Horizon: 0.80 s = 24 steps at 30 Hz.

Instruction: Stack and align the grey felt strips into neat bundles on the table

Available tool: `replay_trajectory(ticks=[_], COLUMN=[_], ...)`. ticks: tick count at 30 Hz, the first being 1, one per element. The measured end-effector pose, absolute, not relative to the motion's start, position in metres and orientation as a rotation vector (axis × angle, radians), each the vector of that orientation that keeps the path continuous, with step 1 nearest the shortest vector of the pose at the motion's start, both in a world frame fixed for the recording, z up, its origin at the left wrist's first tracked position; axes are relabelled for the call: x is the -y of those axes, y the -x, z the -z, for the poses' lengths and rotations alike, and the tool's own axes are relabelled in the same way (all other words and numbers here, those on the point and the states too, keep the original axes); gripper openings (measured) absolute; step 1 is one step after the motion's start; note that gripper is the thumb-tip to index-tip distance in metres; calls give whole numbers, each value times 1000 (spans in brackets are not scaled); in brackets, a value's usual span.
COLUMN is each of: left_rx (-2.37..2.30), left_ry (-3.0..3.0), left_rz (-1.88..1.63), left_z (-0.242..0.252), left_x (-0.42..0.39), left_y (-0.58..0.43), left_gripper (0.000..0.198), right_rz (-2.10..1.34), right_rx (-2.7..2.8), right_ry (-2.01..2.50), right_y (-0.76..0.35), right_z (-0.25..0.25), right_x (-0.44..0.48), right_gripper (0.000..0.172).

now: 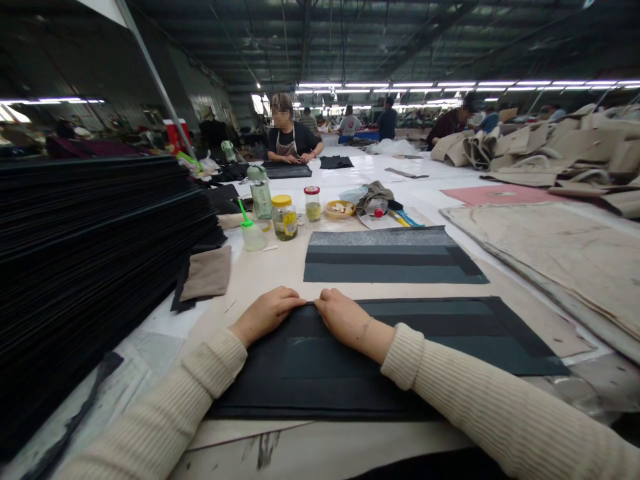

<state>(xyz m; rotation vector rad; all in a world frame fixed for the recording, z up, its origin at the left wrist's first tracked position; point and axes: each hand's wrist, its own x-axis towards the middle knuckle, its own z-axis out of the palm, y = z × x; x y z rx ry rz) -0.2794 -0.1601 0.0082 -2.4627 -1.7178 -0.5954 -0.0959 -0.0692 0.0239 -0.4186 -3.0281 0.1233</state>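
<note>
A dark fabric panel (450, 337) lies flat on the white worktable (280, 267) in front of me. My left hand (267, 312) and my right hand (345, 319) rest side by side on its far edge, fingers curled down and pressed onto the cloth. Both arms wear cream ribbed sleeves. Beyond the panel lies a second dark striped panel (390, 257), untouched.
A tall stack of black sheets (85, 267) fills the left. A tan cloth piece (207, 273), a squeeze bottle (251, 233), jars (285, 217) and a small bowl (340, 209) stand mid-table. Beige material (560, 253) is piled at right. A person in an apron (290, 140) works at the far end.
</note>
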Motion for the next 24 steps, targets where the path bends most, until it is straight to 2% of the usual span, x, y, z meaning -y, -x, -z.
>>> replay_trajectory(ticks=[12, 18, 21, 24], left_rx=[1846, 2117, 2242, 2196], left_ry=[2536, 2426, 2313, 2358], left_rz=[524, 792, 911, 888], left_z=[-8, -11, -14, -16], left_x=[169, 169, 164, 159], left_y=[295, 305, 296, 283], left_gripper=[36, 23, 23, 25], right_rz=[-161, -431, -556, -626], right_rx=[2988, 2794, 2724, 2684], right_ry=[461, 662, 660, 611], right_y=[104, 103, 105, 107], right_z=[-25, -17, -10, -6], right_x=[73, 60, 55, 54], right_gripper=[26, 24, 22, 17])
